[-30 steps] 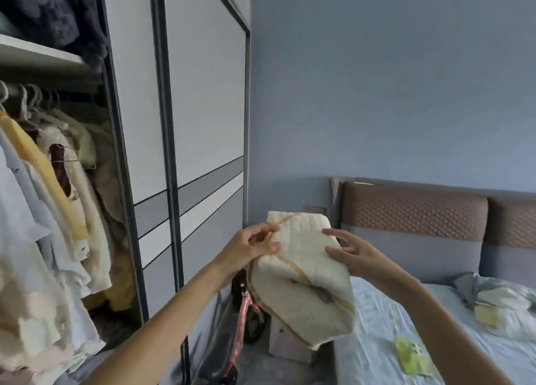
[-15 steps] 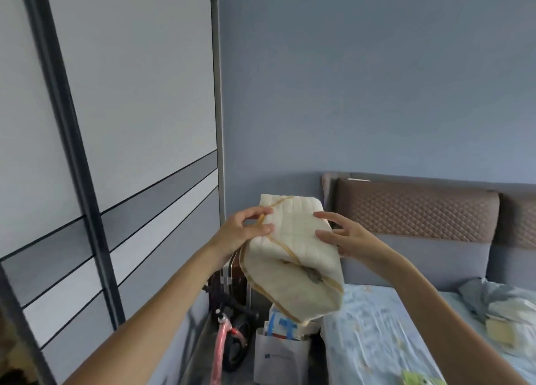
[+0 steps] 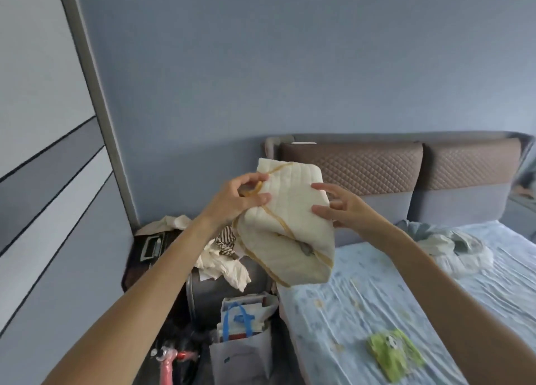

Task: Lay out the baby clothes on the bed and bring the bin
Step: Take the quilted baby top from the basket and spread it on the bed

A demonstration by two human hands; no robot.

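I hold a folded cream quilted baby garment [image 3: 290, 225] with yellow piping in the air, above the left edge of the bed [image 3: 377, 297]. My left hand [image 3: 237, 202] pinches its upper left corner. My right hand [image 3: 339, 207] touches its right side with fingers spread. A small green baby item [image 3: 391, 352] lies on the light blue sheet near the bottom right. No bin is in view.
A crumpled pile of bedding [image 3: 446, 245] lies near the brown headboard [image 3: 362, 167]. Between bed and wardrobe door [image 3: 43, 152] stand a dark suitcase heaped with white cloths [image 3: 223, 265], a paper bag with blue handles [image 3: 243, 326] and a pink scooter handle [image 3: 168, 358].
The view has swung right, away from the open wardrobe and toward the bed. Both hands carried the cream garment along, keeping the same hold on it.
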